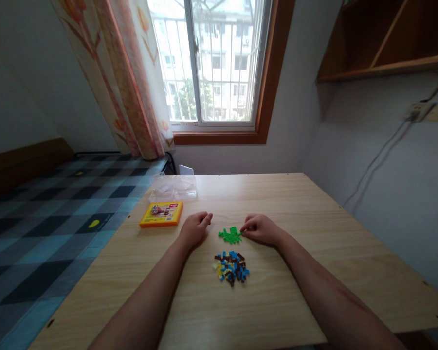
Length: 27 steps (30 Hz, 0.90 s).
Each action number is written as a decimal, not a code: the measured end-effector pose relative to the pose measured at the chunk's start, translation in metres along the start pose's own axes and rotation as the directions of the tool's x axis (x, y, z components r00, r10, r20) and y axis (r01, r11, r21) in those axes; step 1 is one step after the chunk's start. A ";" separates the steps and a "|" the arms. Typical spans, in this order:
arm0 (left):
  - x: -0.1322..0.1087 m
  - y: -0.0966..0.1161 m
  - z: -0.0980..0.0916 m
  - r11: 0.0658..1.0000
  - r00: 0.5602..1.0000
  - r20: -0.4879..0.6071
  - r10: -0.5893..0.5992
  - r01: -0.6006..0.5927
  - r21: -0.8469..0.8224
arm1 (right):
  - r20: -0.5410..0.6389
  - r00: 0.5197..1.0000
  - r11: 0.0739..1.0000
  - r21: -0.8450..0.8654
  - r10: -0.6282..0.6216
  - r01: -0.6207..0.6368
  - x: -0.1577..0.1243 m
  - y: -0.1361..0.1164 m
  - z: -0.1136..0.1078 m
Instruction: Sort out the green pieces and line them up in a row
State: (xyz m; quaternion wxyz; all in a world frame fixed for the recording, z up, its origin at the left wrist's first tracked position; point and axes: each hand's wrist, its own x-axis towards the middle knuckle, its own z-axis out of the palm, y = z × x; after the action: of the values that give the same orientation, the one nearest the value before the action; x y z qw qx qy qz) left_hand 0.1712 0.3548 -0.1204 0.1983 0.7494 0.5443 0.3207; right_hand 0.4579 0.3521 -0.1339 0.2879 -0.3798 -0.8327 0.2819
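A small heap of green pieces [230,236] lies on the wooden table [299,204] between my hands. My right hand [262,228] rests just right of it, fingers curled, fingertips pinched at the heap's edge. My left hand [195,227] lies on the table left of the heap, fingers loosely curled, a short gap from the green pieces. Closer to me sits a second heap of blue, brown and yellow pieces [231,268], untouched by either hand.
An orange-yellow box [161,214] lies flat left of my left hand. Behind it sits clear plastic packaging [173,187]. A bed with a checked cover [47,218] borders the table's left edge. The wall with a cable runs along the right.
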 end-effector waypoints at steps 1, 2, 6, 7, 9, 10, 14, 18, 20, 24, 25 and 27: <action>0.001 0.000 0.000 1.000 1.000 -0.008 -0.011 0.011 0.008 | 0.012 1.000 1.000 -0.005 -0.006 0.006 0.000 0.000 -0.001; 0.002 0.001 0.001 0.999 1.000 -0.017 -0.026 0.026 0.029 | 0.015 1.000 1.000 -0.003 -0.009 0.009 0.001 0.000 -0.002; 0.004 0.007 0.006 0.969 0.995 -0.049 -0.092 0.101 0.224 | -0.073 0.997 0.999 0.033 0.015 -0.013 0.001 0.007 -0.003; 0.004 0.009 0.007 0.954 0.994 -0.051 -0.102 0.112 0.278 | -0.123 0.992 0.999 0.029 0.034 -0.031 0.001 0.010 -0.002; 0.004 0.013 0.010 0.922 0.994 -0.035 -0.107 0.112 0.370 | -0.230 0.970 0.996 -0.023 0.076 -0.084 0.002 0.015 -0.001; 0.004 0.015 0.011 0.908 0.994 -0.024 -0.103 0.103 0.407 | -0.277 0.957 0.992 -0.062 0.091 -0.113 0.002 0.017 0.001; 0.008 0.021 0.013 0.868 0.996 -0.020 -0.086 0.085 0.489 | -0.340 0.934 0.960 -0.208 0.107 -0.186 0.006 0.019 0.005; 0.015 0.020 0.016 0.860 0.998 -0.033 -0.048 0.058 0.506 | -0.316 0.942 0.913 -0.341 0.113 -0.223 0.010 0.018 0.009; 0.017 0.018 0.018 0.855 1.000 -0.024 -0.002 0.014 0.519 | -0.312 0.943 0.893 -0.385 0.112 -0.233 0.013 0.019 0.010; 0.019 0.013 0.020 0.851 0.998 -0.045 0.046 -0.016 0.525 | -0.286 0.956 0.882 -0.434 0.059 -0.185 0.027 0.022 0.011; 0.019 0.012 0.020 0.857 0.997 -0.064 0.039 -0.001 0.515 | -0.272 0.961 0.882 -0.441 0.047 -0.168 0.033 0.023 0.012; 0.019 0.010 0.021 0.874 0.995 -0.099 0.011 0.038 0.485 | -0.242 0.970 0.882 -0.448 0.036 -0.144 0.045 0.022 0.015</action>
State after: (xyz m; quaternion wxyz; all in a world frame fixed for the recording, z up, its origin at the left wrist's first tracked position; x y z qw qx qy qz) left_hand 0.1965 0.3703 -0.1237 -0.0212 0.7545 0.6218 0.2089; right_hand 0.4338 0.3965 -0.1472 0.2688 -0.5054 -0.8188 0.0436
